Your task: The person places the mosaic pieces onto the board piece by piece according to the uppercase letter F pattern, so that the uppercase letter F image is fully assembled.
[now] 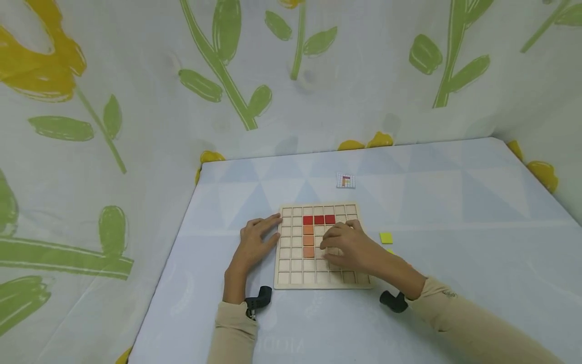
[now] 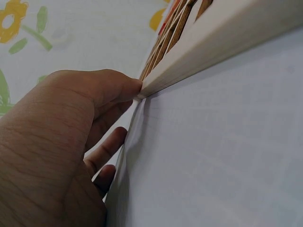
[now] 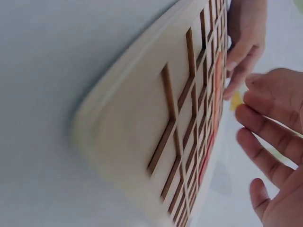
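Note:
A square wooden grid board (image 1: 284,278) lies on the table, with a row of red tiles (image 1: 319,220) and a column of orange tiles (image 1: 308,240) below its left end. At the board's left edge rests my left hand (image 1: 256,242), fingers extended; a fingertip touches the wooden side in the left wrist view. Over the right half of the board hovers my right hand (image 1: 347,246), fingers loosely bent. The right wrist view shows its fingers (image 3: 265,120) apart, with no tile visible between them. The squares beneath this hand are partly hidden.
A small pattern card (image 1: 346,181) lies beyond the board. Right of the board is a yellow tile (image 1: 386,237), with another yellow piece (image 1: 390,251) partly covered by my right arm. Flower-patterned cloth (image 1: 150,76) hangs behind and left of the table.

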A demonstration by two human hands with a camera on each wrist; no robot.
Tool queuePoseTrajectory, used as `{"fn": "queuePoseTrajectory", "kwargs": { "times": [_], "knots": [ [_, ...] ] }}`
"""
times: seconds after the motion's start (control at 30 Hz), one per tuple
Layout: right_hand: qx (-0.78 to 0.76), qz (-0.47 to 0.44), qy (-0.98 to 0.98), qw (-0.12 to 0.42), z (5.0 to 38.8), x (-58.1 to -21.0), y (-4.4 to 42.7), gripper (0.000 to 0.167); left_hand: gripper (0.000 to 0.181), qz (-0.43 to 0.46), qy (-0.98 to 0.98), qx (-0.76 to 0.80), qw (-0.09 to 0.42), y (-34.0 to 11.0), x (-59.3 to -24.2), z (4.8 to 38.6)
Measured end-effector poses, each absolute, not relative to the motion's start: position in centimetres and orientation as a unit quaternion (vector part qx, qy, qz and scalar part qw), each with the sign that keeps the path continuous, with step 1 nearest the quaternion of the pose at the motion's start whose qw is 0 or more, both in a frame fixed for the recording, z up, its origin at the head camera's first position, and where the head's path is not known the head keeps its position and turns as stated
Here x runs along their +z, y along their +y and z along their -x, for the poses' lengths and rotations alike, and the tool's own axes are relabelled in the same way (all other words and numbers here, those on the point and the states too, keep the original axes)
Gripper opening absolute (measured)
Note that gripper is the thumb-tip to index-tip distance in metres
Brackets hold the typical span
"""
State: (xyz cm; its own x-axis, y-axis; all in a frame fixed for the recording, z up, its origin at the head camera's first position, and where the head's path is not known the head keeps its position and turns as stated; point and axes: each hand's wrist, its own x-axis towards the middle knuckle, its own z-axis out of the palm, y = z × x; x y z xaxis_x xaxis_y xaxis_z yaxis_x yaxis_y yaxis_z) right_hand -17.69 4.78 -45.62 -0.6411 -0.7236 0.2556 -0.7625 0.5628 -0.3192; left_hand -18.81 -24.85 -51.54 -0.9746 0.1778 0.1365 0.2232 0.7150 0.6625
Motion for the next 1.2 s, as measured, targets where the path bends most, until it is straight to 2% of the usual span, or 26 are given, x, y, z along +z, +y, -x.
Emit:
{"fn": "queuePoseTrajectory", "kwargs": {
  "times": [0.33,0.67,0.97,1.2],
  "knots": [
    [0.203,-0.392,-0.895,0.065,16.5,-46.2,9.7,0.021,0.043,0.106,-0.931,-0.349,0.033,-24.8,-51.7,18.7],
    [0.203,-0.375,-0.899,0.105,15.4,-46.4,12.8,0.021,0.042,0.103,-0.928,-0.357,0.03,-24.8,-51.5,18.3],
    [0.191,-0.375,-0.894,0.156,14.6,-46.8,15.3,0.028,0.043,0.109,-0.927,-0.357,0.029,-24.9,-51.5,18.6],
    [0.194,-0.359,-0.899,0.16,14.0,-46.7,17.4,0.033,0.043,0.11,-0.927,-0.357,0.025,-24.8,-51.3,18.8]
  ]
}}
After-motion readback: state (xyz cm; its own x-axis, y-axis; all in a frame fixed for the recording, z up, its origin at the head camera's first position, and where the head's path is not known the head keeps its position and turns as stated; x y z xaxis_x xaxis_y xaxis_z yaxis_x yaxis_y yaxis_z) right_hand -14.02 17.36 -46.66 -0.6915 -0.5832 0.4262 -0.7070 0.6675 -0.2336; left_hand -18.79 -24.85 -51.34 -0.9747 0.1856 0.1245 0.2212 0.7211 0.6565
